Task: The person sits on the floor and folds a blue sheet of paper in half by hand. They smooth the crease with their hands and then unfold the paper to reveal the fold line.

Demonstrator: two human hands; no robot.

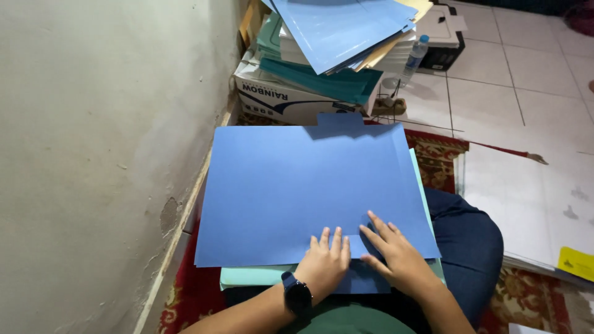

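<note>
Blue folder (303, 192): lies flat on the lap, over a pale green folder (247, 276). Left hand (325, 263), black wristwatch (297, 295), and right hand (399, 256): fingers spread, pressed flat on the blue folder's near edge. Behind: cardboard box (278, 99) stacked with folders; water bottle (413, 59) on tiled floor (520, 93).

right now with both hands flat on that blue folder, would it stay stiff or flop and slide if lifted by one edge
The blue folder looks like thin card, so it would probably sag if lifted by one edge. It seems light for its size. Its smooth face lies on a pale green folder, so it may slide easily; the left hand and right hand press it flat.
</note>
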